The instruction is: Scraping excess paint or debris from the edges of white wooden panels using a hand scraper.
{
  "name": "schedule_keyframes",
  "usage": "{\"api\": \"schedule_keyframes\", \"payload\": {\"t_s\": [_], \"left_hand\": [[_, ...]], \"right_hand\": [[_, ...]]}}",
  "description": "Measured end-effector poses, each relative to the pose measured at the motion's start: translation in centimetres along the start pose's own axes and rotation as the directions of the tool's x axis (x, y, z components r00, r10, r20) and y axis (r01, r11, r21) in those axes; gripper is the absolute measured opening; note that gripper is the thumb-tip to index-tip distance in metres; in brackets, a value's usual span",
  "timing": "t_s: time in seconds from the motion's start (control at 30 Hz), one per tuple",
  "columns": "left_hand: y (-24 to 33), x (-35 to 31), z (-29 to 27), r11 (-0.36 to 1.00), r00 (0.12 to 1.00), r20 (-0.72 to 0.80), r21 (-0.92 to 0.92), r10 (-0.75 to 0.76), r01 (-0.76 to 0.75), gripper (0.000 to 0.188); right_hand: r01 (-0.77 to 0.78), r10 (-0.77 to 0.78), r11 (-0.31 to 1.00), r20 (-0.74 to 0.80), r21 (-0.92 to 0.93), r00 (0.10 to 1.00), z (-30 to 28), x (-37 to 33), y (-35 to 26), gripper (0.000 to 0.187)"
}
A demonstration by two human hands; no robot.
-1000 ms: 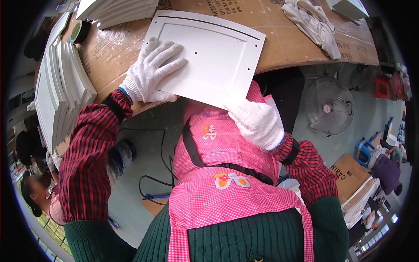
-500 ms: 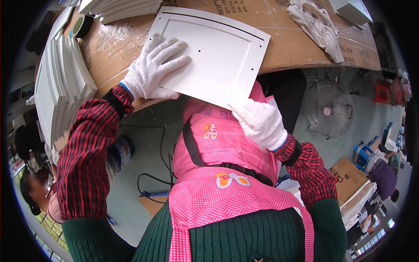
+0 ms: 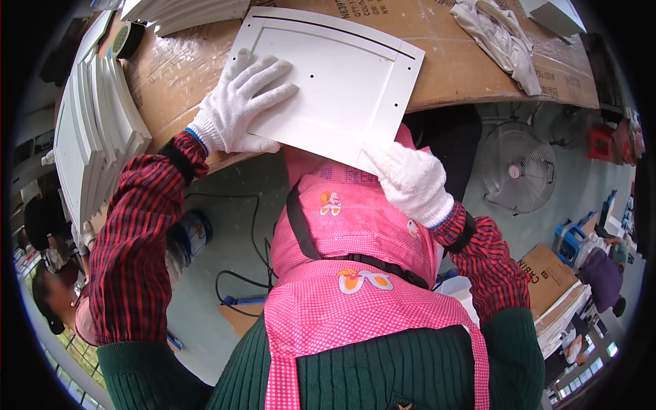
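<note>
A white panel [image 3: 328, 89] with a recessed face, a dark groove along its far edge and small dark holes lies on the cardboard-covered table, its near edge jutting over the front. My left hand [image 3: 246, 106], in a white knit glove, rests open on its left part, fingers spread. At the near right corner is my right hand [image 3: 413, 181], gloved alike, its fingers drawn together with the tips on the panel's surface. Whether those fingers pinch the edge or some small item is hidden.
White panels [image 3: 96, 130] stand stacked at the left, near a tape roll [image 3: 128, 39]. A crumpled white cloth [image 3: 495, 41] lies at the table's [image 3: 171, 82] right. Beyond the front edge are a floor fan [image 3: 519, 169], a blue container [image 3: 191, 232] and black cable [image 3: 256, 225]. Other people work at both sides.
My right hand has shifted slightly right and away from me along the panel's corner, its fingertips farther onto the surface. The left hand and the panel have hardly moved.
</note>
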State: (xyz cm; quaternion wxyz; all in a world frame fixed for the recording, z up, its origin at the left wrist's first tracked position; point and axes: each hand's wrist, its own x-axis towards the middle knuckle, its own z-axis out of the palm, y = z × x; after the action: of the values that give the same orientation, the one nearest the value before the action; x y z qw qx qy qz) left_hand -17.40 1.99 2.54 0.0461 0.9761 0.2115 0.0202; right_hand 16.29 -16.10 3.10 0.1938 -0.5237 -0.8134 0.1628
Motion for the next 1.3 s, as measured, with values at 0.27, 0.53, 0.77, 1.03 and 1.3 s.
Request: {"api": "schedule_keyframes", "payload": {"t_s": [0.27,0.53,0.77,1.03,1.3], "left_hand": [[-0.1,0.0,-0.1,1.000,1.000,0.000,0.014,0.012,-0.012,0.102],[-0.1,0.2,0.0,1.000,1.000,-0.013,0.012,0.013,-0.013,0.101],[0.0,0.0,0.0,1.000,0.999,-0.036,-0.009,0.020,-0.020,0.101],[0.0,0.1,-0.3,1.000,0.999,-0.036,0.012,0.019,-0.019,0.100],[0.0,0.1,-0.2,0.999,0.999,-0.029,0.023,0.024,-0.024,0.100]], "right_hand": [[-0.145,0.158,0.952,-0.027,0.268,0.987,-0.3,0.8,1.0,0.030],[-0.210,0.206,0.960,0.038,0.186,0.978,0.2,0.0,0.0,0.035],[-0.214,0.220,0.963,-0.020,0.163,0.975,0.2,0.0,0.5,0.038],[-0.182,0.190,0.969,-0.028,0.168,0.981,0.0,0.1,0.0,0.036],[-0.163,0.166,0.973,-0.005,0.166,0.986,0.4,-0.4,-0.2,0.038]]}}
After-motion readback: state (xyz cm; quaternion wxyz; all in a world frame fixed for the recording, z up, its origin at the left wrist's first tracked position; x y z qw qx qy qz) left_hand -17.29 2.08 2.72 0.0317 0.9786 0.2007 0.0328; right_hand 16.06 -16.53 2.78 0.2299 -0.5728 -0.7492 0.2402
